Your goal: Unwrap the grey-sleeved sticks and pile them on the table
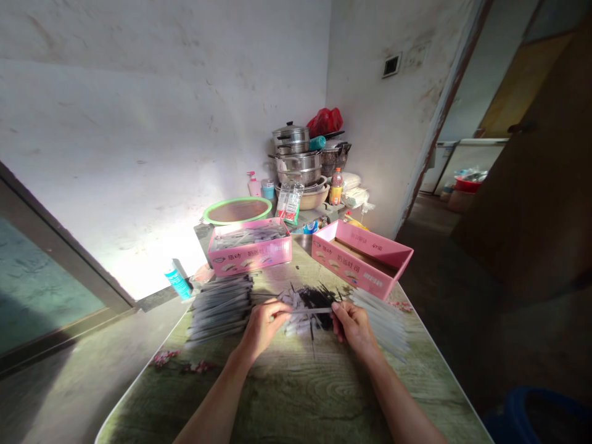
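A thin, pale translucent tube [311, 311] stretches level between my two hands above the table. At its left end, my left hand [263, 324] pinches it between thumb and fingers. My right hand [353, 323] closes on the other end; its fingertips are partly hidden. Just beyond the tube lies a loose heap of thin black sticks [321, 297] and short whitish pieces [296, 301]. Left of my left hand, greyish tubes [219, 311] are stacked side by side. Clear tubes [382, 324] lie in another pile by my right hand.
Behind the piles stand two pink boxes: the left one [252, 256] holds many tubes, the right one [361, 262] shows a brown bottom. A blue-white canister [178, 282] stands at the table's left edge. Stacked pots [296, 163], an orange bottle [336, 187] and a green-rimmed basin [238, 211] are farther back.
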`<state>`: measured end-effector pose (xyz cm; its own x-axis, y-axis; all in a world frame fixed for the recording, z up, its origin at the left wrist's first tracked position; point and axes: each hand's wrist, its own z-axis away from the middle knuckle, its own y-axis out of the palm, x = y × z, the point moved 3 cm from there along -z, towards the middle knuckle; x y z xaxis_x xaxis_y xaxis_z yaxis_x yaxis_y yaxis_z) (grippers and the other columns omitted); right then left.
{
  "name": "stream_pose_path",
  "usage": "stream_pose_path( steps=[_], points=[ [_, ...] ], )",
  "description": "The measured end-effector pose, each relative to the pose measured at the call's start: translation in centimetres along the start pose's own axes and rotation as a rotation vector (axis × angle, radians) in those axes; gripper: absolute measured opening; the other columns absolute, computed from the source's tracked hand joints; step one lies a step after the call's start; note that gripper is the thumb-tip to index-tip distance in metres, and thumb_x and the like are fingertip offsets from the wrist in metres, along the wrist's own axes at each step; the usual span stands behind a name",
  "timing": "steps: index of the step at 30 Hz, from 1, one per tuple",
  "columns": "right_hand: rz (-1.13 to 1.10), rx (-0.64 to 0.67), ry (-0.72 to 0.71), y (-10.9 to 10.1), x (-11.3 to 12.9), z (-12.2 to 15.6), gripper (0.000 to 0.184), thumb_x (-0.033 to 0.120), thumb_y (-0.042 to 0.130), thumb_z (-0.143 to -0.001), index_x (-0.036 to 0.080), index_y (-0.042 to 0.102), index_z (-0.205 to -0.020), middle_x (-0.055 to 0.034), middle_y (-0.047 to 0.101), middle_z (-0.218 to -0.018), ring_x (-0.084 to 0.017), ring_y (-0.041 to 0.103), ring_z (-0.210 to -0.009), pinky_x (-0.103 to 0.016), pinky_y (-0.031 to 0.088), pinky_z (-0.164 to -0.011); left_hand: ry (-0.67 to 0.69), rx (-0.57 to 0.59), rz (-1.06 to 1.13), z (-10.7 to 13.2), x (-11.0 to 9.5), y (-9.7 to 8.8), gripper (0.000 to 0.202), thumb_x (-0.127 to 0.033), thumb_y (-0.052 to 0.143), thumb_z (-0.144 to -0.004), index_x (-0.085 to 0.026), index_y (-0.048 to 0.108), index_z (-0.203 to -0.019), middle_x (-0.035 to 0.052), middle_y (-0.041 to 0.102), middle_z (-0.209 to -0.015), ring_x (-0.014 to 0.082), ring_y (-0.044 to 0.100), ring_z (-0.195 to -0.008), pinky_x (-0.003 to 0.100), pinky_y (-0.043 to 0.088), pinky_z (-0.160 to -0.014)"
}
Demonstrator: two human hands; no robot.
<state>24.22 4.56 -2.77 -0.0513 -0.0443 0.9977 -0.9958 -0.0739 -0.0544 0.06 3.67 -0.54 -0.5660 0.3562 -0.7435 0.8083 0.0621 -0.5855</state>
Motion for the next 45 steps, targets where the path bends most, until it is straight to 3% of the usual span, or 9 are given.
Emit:
stream_pose_path(
  steps=[12,17,22,28,33,37,42,45],
  points=[
    [-0.009,0.089,0.054,0.0,-0.2,-0.1,0.048,0.065,0.064,-0.077,0.019,0.055,-0.069,0.0028,0.058,-0.048,-0.009,0.047,-0.035,-0.019,0.029,-0.034,0.016,0.000,-0.057,0.2,0.4,-0.4,0.015,-0.022,0.063,-0.083,-0.016,0.076,-0.086,0.0040,0.069,-0.079,0.0155,0.061,-0.071,0.024,0.044,-0.066],
    [-0.012,0.085,0.105,0.0,-0.8,-0.3,0.054,0.071,0.053,-0.082,0.018,0.057,-0.072,0.0029,0.057,-0.045,-0.008,0.045,-0.032,-0.018,0.026,-0.031,0.029,0.002,-0.059,0.1,0.9,-0.4,0.014,-0.021,0.063,-0.084,-0.017,0.075,-0.087,0.0034,0.068,-0.078,0.0151,0.061,-0.071,0.024,0.043,-0.066],
    [-0.018,0.112,0.059,-0.1,-0.6,-0.4,0.047,0.064,0.062,-0.079,0.018,0.055,-0.072,0.0039,0.057,-0.046,-0.008,0.047,-0.034,-0.018,0.028,-0.032,0.032,-0.001,-0.061,0.1,1.0,-0.6,0.014,-0.022,0.062,-0.084,-0.017,0.075,-0.087,0.0041,0.068,-0.078,0.0158,0.061,-0.072,0.025,0.044,-0.066],
    [0.045,0.103,0.083,-0.2,-0.9,-0.4,0.051,0.067,0.051,-0.085,0.019,0.055,-0.072,0.0035,0.057,-0.045,-0.008,0.045,-0.032,-0.018,0.026,-0.033,0.037,0.005,-0.065,0.1,1.0,-0.5,0.016,-0.023,0.060,-0.084,-0.016,0.075,-0.087,0.0047,0.068,-0.077,0.0157,0.060,-0.070,0.026,0.044,-0.065],
    [0.018,0.134,0.059,-0.1,-0.6,-0.3,0.045,0.062,0.061,-0.081,0.019,0.054,-0.070,0.0036,0.058,-0.047,-0.008,0.046,-0.034,-0.018,0.029,-0.034,0.036,0.008,-0.055,0.1,1.0,-0.5,0.016,-0.023,0.061,-0.084,-0.017,0.075,-0.086,0.0045,0.068,-0.077,0.0155,0.060,-0.070,0.025,0.044,-0.065],
    [-0.031,0.132,0.094,0.0,-0.3,-0.3,0.043,0.058,0.072,-0.072,0.018,0.057,-0.079,0.0043,0.060,-0.052,-0.009,0.050,-0.037,-0.018,0.031,-0.034,0.033,0.006,-0.046,0.1,1.0,-0.7,0.015,-0.021,0.061,-0.084,-0.017,0.075,-0.087,0.0049,0.069,-0.079,0.0160,0.061,-0.072,0.025,0.044,-0.066],
    [0.012,0.153,0.109,0.1,-0.4,-0.2,0.049,0.066,0.058,-0.080,0.018,0.056,-0.070,0.0032,0.057,-0.045,-0.007,0.043,-0.032,-0.018,0.026,-0.033,0.030,0.007,-0.059,0.1,0.8,-0.7,0.016,-0.023,0.061,-0.084,-0.017,0.075,-0.086,0.0047,0.069,-0.078,0.0156,0.060,-0.070,0.025,0.044,-0.065],
    [-0.014,0.156,0.085,0.1,-0.3,-0.2,0.044,0.060,0.067,-0.075,0.018,0.057,-0.074,0.0040,0.059,-0.048,-0.008,0.046,-0.035,-0.018,0.028,-0.034,0.028,0.010,-0.051,0.1,0.7,-0.7,0.016,-0.023,0.061,-0.085,-0.017,0.075,-0.086,0.0050,0.069,-0.078,0.0159,0.061,-0.070,0.025,0.044,-0.065]
  ],
)
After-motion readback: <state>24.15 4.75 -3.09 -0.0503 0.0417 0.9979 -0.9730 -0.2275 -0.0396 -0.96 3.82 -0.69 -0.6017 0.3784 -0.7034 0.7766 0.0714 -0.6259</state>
